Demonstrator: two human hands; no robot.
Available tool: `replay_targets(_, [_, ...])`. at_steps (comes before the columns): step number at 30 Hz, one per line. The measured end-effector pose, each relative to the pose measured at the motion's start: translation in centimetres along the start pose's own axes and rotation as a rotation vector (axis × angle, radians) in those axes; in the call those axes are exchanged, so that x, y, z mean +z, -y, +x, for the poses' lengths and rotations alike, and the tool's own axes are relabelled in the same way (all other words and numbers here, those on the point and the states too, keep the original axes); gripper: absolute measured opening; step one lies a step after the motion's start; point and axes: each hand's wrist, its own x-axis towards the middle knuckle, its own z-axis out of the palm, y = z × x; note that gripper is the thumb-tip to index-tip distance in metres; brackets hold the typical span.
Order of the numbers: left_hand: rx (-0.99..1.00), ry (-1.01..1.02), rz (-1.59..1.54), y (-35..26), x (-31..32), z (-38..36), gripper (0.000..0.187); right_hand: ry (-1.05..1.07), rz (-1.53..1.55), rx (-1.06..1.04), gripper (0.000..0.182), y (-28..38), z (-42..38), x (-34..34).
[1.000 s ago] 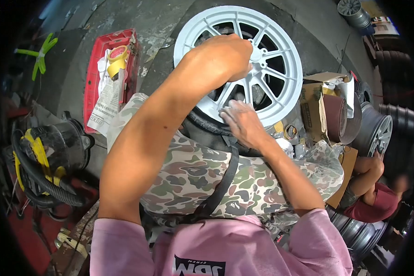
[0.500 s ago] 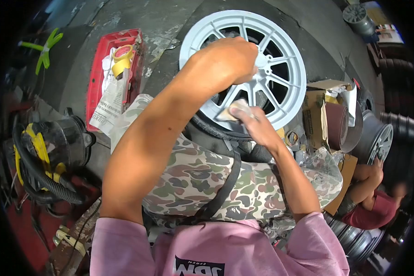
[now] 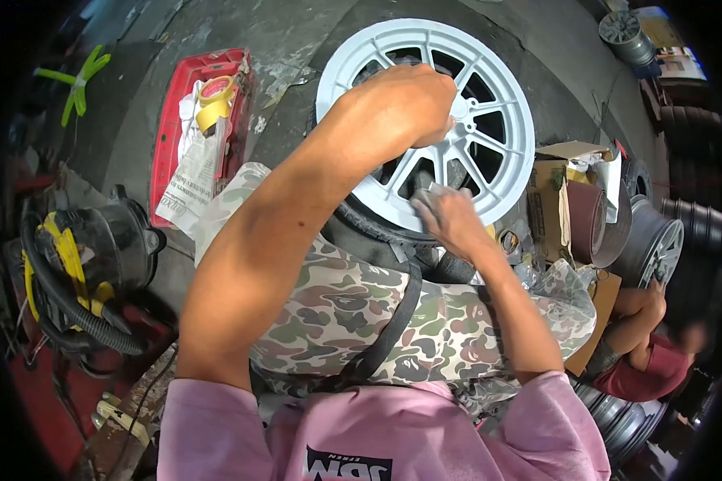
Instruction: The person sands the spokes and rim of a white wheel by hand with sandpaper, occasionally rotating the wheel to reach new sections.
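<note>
A light grey-blue multi-spoke car wheel [image 3: 515,172] lies face up in front of me, on top of a black tyre [image 3: 377,227]. My left hand [image 3: 417,100] reaches across to the spokes beside the hub, closed on the wheel; the back of the hand hides most of its fingers. Over the near part of the rim is my right hand [image 3: 455,218], slightly blurred. Its fingers are closed on a small folded piece of sandpaper [image 3: 435,191], pressed at the lower spokes, and they cover much of it.
On the left are a red tray [image 3: 162,136] with masking tape [image 3: 215,103] and newspaper [image 3: 191,180], and a shop vacuum [image 3: 112,248]. At right stand a cardboard box [image 3: 547,200], a brown abrasive roll [image 3: 586,220], more wheels [image 3: 662,248] and a seated person [image 3: 646,361].
My right hand has shifted a little right and turned; the pale sandpaper face seen earlier is now mostly hidden. My left hand and the wheel have moved slightly right in view.
</note>
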Motion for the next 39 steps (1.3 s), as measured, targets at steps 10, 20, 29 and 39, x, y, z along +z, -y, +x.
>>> replay_targets(10, [-0.022,0.094,0.01,-0.3,-0.5,0.2,0.036,-0.029,0.234,0.021,0.025,1.0,1.8,1.9])
replay_targets(20, [0.031,0.035,0.0,0.3,-0.1,0.3,0.034,-0.305,-0.008,-0.242,0.019,0.8,-0.6,3.6])
replay_targets(29, [0.036,0.043,0.039,0.1,-0.4,-0.1,0.034,-0.173,-0.084,-0.145,0.023,0.8,-1.2,2.9])
replay_targets(39, [0.04,0.035,0.061,0.1,-0.3,-0.2,0.034,-0.236,0.003,-0.172,0.016,1.7,-0.6,3.2])
